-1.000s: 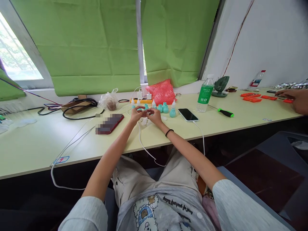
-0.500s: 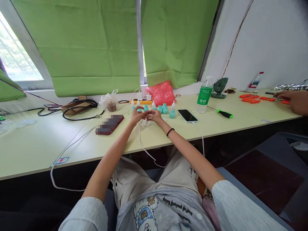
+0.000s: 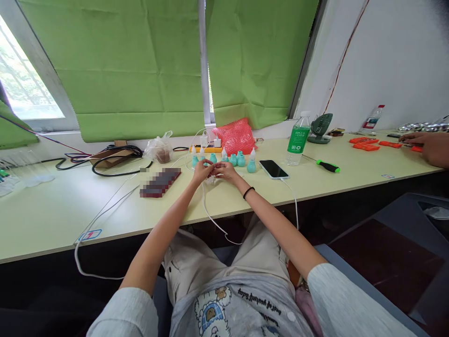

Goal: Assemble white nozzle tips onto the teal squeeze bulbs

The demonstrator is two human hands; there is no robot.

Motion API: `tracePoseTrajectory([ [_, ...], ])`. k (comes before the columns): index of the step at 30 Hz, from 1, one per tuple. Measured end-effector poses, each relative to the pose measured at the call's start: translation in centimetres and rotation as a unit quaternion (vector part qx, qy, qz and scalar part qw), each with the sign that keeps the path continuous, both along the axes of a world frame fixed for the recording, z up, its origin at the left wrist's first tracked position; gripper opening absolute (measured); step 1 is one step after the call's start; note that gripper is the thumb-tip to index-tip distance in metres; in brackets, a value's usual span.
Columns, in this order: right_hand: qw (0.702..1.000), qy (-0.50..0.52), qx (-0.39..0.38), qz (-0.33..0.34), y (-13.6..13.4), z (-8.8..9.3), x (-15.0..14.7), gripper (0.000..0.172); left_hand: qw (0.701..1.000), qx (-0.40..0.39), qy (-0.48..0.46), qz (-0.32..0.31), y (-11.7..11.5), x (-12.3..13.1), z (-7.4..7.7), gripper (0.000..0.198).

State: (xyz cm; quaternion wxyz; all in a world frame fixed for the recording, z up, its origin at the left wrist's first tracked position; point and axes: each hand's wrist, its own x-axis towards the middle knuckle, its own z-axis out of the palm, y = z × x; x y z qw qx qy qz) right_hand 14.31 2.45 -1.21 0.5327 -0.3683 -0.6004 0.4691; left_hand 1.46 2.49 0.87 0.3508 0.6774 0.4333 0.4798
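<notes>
Your hands meet by the little teal bottles (image 3: 241,160).
Your left hand (image 3: 201,172) and right hand (image 3: 227,171) touch over the bench (image 3: 52,210); each grip pinches shut on one tiny white piece (image 3: 212,173) between them.

Pale grey sleeves (image 3: 122,309), beige trousers (image 3: 196,262), black wristband (image 3: 248,192) (right wrist), bear-print shirt (image 3: 210,313).

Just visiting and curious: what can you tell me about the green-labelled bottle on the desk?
The bottle is clear plastic with a white cap and a green printed label. It stands upright and closed on the pale desk, between the phone and a small fan. A screwdriver lies near its base.
</notes>
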Motion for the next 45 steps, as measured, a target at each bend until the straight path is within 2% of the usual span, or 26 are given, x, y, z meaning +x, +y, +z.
tracePoseTrajectory([
  [5, 0.993, -0.093, 0.054, -0.049, 0.3, -0.4, -0.2, 0.028, 0.999, 0.029, 0.015, 0.006, 0.4, -0.1, -0.4, 0.021],
  [10, 0.965, -0.181, 0.133, -0.135, 0.3, -0.2, -0.5, 0.026, 0.998, 0.044, 0.008, 0.033, 0.6, 0.0, -0.5, 0.015],
  [13, 0.935, -0.222, 0.169, -0.217, -0.2, 0.1, -0.4, 0.022, 0.996, 0.048, -0.011, 0.074, 0.6, 0.0, -0.3, 0.02],
  [16, 0.893, -0.253, 0.185, -0.324, -0.7, 0.4, 0.1, 0.021, 0.991, 0.06, -0.026, 0.12, 0.6, -0.3, -0.1, 0.029],
  [19, 0.848, -0.275, 0.184, -0.414, -1.0, 0.6, 0.8, 0.028, 0.986, 0.075, -0.028, 0.149, 0.6, -0.6, 0.0, 0.033],
  [21, 0.826, -0.296, 0.179, -0.446, -1.0, 0.7, 1.2, 0.035, 0.984, 0.081, -0.024, 0.154, 0.6, -0.6, 0.0, 0.032],
  [26, 0.794, -0.365, 0.171, -0.456, -0.4, 0.4, 1.9, 0.052, 0.987, 0.082, -0.013, 0.137, 0.6, -0.4, -0.2, 0.028],
  [32, 0.785, -0.45, 0.133, -0.404, 0.4, -0.6, 3.1, 0.063, 0.992, 0.07, -0.003, 0.107, 0.7, -0.3, -0.3, 0.027],
  [36, 0.78, -0.485, 0.116, -0.379, 0.4, -0.9, 3.4, 0.064, 0.994, 0.064, 0.001, 0.084, 0.7, -0.2, -0.3, 0.026],
  [41, 0.771, -0.488, 0.097, -0.396, 0.5, -0.7, 3.0, 0.066, 0.997, 0.053, 0.002, 0.061, 0.7, -0.1, -0.5, 0.025],
  [45, 0.772, -0.481, 0.088, -0.406, 0.4, -0.7, 2.9, 0.054, 0.997, 0.045, -0.003, 0.056, 0.8, -0.1, -0.6, 0.025],
])
